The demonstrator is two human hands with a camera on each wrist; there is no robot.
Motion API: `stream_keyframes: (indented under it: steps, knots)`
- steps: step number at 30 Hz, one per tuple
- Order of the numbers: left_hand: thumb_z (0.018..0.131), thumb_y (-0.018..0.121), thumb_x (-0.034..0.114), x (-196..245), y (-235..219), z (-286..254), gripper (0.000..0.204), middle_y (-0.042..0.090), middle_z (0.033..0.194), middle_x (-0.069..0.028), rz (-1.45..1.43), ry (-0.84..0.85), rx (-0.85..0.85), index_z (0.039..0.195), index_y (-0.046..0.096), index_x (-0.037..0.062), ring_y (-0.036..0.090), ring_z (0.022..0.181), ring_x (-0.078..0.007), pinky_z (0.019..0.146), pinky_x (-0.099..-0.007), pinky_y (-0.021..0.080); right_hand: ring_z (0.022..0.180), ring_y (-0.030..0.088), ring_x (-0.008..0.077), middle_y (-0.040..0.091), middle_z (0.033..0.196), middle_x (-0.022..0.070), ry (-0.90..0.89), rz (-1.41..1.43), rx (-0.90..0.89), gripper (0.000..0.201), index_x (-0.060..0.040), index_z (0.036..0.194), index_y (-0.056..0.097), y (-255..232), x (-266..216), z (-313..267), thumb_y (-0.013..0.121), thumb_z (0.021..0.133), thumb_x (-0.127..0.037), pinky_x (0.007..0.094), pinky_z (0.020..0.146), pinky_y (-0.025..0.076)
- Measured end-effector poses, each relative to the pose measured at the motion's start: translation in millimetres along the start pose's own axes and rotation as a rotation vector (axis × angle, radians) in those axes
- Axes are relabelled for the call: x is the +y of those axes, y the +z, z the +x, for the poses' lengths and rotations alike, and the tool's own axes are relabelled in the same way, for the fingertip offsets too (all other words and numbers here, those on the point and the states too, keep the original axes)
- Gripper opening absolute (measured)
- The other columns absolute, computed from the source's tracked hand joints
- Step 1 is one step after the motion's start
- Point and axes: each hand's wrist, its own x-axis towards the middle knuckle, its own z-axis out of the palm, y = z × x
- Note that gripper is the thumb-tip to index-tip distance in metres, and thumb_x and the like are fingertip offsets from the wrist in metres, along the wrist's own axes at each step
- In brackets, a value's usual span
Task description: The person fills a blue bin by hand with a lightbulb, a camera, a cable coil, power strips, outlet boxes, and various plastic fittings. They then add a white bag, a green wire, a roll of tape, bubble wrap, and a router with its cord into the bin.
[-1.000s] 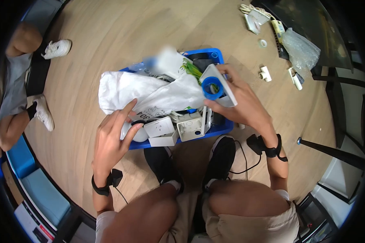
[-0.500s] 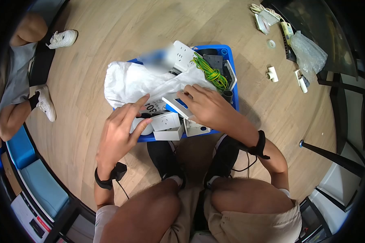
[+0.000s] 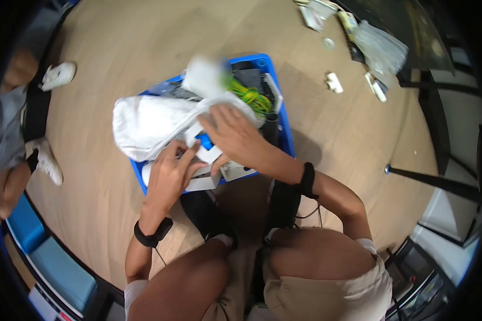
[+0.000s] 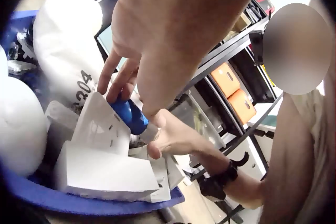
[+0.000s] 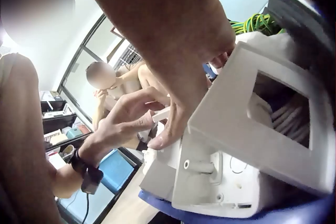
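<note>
A white plate [image 3: 208,154] with a blue ring [image 3: 204,141] on it is held between both hands over a blue bin [image 3: 285,125]. My right hand [image 3: 234,136] grips the plate from above, thumb bent down at its near side. From the left, my left hand [image 3: 167,174] pinches at the ring's side. The left wrist view shows left fingertips against the blue ring [image 4: 131,117]; the left thumb is hidden there. Below the hands lie a white socket box [image 4: 102,174] and an open white mounting box [image 5: 220,174]. A white bag [image 3: 150,125] marked 304 lies behind.
The bin also holds a green-yellow wire coil [image 3: 251,100] and a dark tube [image 3: 270,127]. On the floor to the right lie a white pipe tee [image 3: 334,83], a tape roll [image 3: 328,43] and bubble wrap [image 3: 379,48]. Another person's shoes [image 3: 59,76] show at left.
My right hand has brought the plate with the blue ring leftward from the bin's right side and turned it over. My left hand has come in to meet it.
</note>
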Motion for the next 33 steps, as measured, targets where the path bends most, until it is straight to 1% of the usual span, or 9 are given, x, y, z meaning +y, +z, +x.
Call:
stream_keyframes:
  steps: [4,8,11,13,22,24,25,29,33]
  knots:
    - [0.081,0.084,0.025,2,10,2,0.051,0.06,0.097,-0.0127,0.024,0.03,0.042,0.127,0.072,0.0064,0.064,0.083,-0.0304,0.072,-0.0401,0.054,0.125,0.055,0.0387,0.057,0.129,0.0223,-0.003,-0.006,-0.039,0.106,0.0044,0.137,0.057,-62,-1,-17,0.082,0.06,-0.064,0.0476,0.1,0.046]
    - [0.081,0.084,0.024,7,15,8,0.052,0.058,0.095,-0.0125,0.088,0.027,0.076,0.128,0.071,0.0064,0.062,0.082,-0.0293,0.07,-0.0395,0.053,0.103,0.066,0.0389,0.067,0.112,0.019,0.659,0.098,0.394,0.046,-0.001,0.114,0.067,-103,33,-73,0.078,0.09,-0.039,0.0468,0.087,0.054]
    - [0.08,0.085,0.025,6,17,15,0.053,0.057,0.093,-0.0119,0.08,0.02,0.104,0.127,0.071,0.006,0.06,0.079,-0.0282,0.069,-0.0393,0.052,0.102,0.067,0.0413,0.068,0.112,0.0205,0.856,0.029,0.277,0.036,-0.0009,0.114,0.065,-85,72,-126,0.074,0.095,-0.03,0.0474,0.085,0.055]
    - [0.08,0.086,0.026,7,17,17,0.053,0.056,0.092,-0.0113,0.099,0.03,0.1,0.126,0.071,0.0053,0.059,0.078,-0.0275,0.067,-0.0389,0.052,0.108,0.066,0.0434,0.068,0.118,0.0222,1.044,0.225,-0.049,0.039,-0.0006,0.122,0.06,-67,75,-149,0.074,0.094,-0.025,0.049,0.088,0.055]
    - [0.082,0.083,0.028,5,-1,24,0.054,0.06,0.093,-0.011,0.125,0.077,0.068,0.13,0.071,0.0068,0.061,0.079,-0.0274,0.071,-0.0392,0.053,0.12,0.061,0.0462,0.06,0.135,0.0281,0.813,0.129,-0.092,0.068,-0.0037,0.148,0.044,-7,78,-166,0.075,0.088,-0.011,0.0473,0.102,0.051]
    - [0.083,0.082,0.029,6,-10,20,0.056,0.06,0.094,-0.0109,0.109,0.052,0.063,0.134,0.069,0.0076,0.061,0.079,-0.0274,0.071,-0.0395,0.053,0.1,0.067,0.0499,0.068,0.115,0.0303,0.876,0.136,-0.095,0.061,-0.0013,0.146,0.044,-14,84,-171,0.068,0.09,-0.008,0.0528,0.087,0.057]
    - [0.084,0.081,0.029,5,-15,18,0.057,0.061,0.094,-0.0112,0.09,0.022,0.076,0.135,0.068,0.0075,0.062,0.079,-0.0274,0.072,-0.0399,0.053,0.092,0.072,0.0449,0.072,0.101,0.0282,0.9,0.139,0.038,0.061,0.0002,0.144,0.047,-30,80,-164,0.072,0.089,-0.009,0.0487,0.082,0.06]
    - [0.088,0.079,0.025,2,-28,12,0.055,0.061,0.094,-0.0128,0.031,-0.05,0.103,0.139,0.065,0.0073,0.063,0.08,-0.0282,0.071,-0.0409,0.052,0.09,0.076,0.027,0.076,0.102,0.02,1.007,0.519,0.295,0.059,0.0017,0.137,0.055,-92,59,-138,0.082,0.086,-0.009,0.0363,0.08,0.062]
    - [0.09,0.078,0.013,6,-36,9,0.053,0.062,0.094,-0.0131,-0.048,-0.142,0.114,0.14,0.063,0.0064,0.061,0.076,-0.0259,0.068,-0.0389,0.051,0.087,0.075,0.0257,0.076,0.101,0.0137,0.883,0.757,0.138,0.063,-0.004,0.139,0.054,-103,27,-115,0.086,0.084,-0.013,0.0352,0.078,0.061]
